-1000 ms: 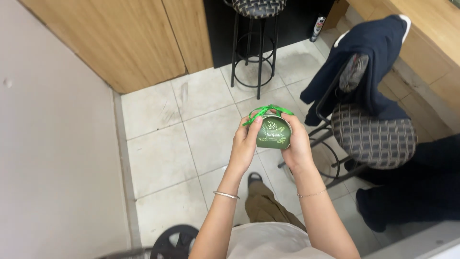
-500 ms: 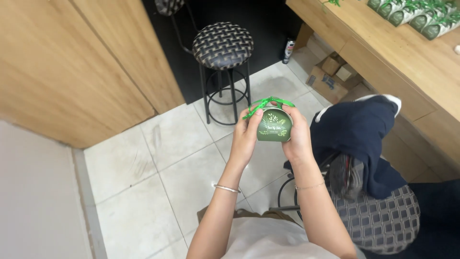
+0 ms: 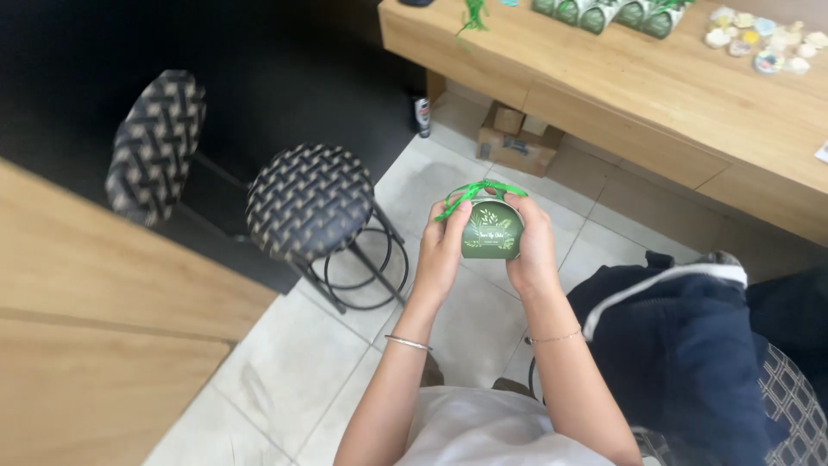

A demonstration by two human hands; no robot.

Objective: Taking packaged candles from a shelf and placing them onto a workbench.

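Note:
A small dark green gift box [image 3: 492,231] with a pale leaf print sits between both of my hands, held out over the tiled floor. My left hand [image 3: 442,250] grips its left side, fingers up at the bright green ribbon [image 3: 473,192] that loops across the top. My right hand [image 3: 533,246] clasps the right side, with its fingertips at the ribbon too. A thin bracelet is on each wrist.
A woven-seat stool [image 3: 312,203] stands to the left, another [image 3: 155,142] behind it. A wooden counter [image 3: 655,86] at the top right carries similar green boxes [image 3: 604,13] and small pastel items [image 3: 759,39]. Cardboard boxes [image 3: 516,142] lie beneath it. A dark jacket [image 3: 681,336] drapes a chair at the right.
The view has swung up and to the right, from the floor and a cabinet toward the stools and counter. Both hands have kept hold of the box throughout.

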